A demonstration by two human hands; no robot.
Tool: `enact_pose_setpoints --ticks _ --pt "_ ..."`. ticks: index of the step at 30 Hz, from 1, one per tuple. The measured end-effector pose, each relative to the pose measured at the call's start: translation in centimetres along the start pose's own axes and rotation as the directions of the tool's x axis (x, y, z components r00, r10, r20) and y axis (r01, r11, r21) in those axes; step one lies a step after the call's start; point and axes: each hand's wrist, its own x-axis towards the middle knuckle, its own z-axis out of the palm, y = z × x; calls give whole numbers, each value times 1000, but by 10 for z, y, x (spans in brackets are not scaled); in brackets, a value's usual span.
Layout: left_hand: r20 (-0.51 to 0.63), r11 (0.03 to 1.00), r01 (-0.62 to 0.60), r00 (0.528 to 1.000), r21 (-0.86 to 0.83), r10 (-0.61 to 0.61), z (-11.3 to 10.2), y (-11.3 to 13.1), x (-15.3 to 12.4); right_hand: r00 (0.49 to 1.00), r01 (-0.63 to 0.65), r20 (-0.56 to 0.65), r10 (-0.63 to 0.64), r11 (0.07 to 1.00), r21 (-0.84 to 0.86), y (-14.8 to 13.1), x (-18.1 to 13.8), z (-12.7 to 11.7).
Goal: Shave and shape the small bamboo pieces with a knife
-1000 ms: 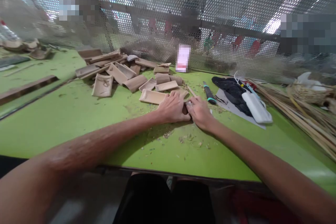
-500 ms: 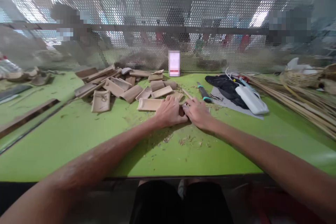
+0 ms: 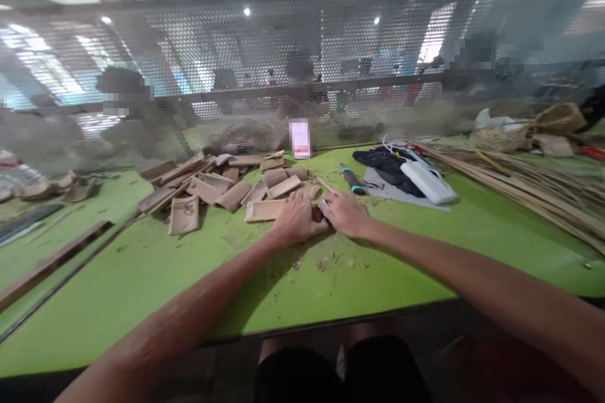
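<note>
My left hand (image 3: 297, 220) rests low over the green table (image 3: 179, 283), its fingers curled around something they hide. Facing it, my right hand (image 3: 347, 215) is closed too, and a small pale grey piece (image 3: 324, 205) shows at its fingertips. What lies between the hands is mostly covered. A split bamboo piece (image 3: 265, 211) lies hollow side up just left of my left hand. Beyond the fingers sit more bamboo pieces (image 3: 283, 187) and a thin stick (image 3: 326, 185). Wood shavings (image 3: 326, 262) are scattered nearer to me.
A pile of split bamboo (image 3: 208, 182) lies at back left. A black-and-teal handled tool (image 3: 353, 181), black cloth (image 3: 387, 170), a white device (image 3: 428, 181) and a grey sheet (image 3: 437, 205) lie right. Long strips (image 3: 510, 179) fill the far right. Perforated mesh (image 3: 265, 69) stands behind.
The camera view has tilted up and turned, so the table appears lower and slanted. Both hands stay together at the same spot, with little visible shift in their grip.
</note>
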Motion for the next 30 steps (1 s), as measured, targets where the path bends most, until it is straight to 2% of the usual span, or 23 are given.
enact_pose_setpoints --ticks 4,7,11,15,19,30 --pt "-13 1000 4 1000 10 -4 2 -3 -2 997 -70 15 70 997 44 -5 2 0" --pt "-11 1000 6 1000 13 -6 2 -2 -4 1000 -19 10 18 998 58 -6 2 -1" --pt "-4 999 30 1000 14 -30 0 1 -3 997 -74 12 74 996 44 -3 2 -3" --pt "-5 1000 28 1000 9 -28 -1 2 -2 1000 18 -7 -18 999 31 2 2 -2" --pt "-3 999 35 999 9 -35 -3 2 -1 1000 -24 -13 25 999 35 3 1 0" --pt "13 998 32 999 -48 -31 -4 2 0 999 11 -53 -10 1000 21 15 1 10"
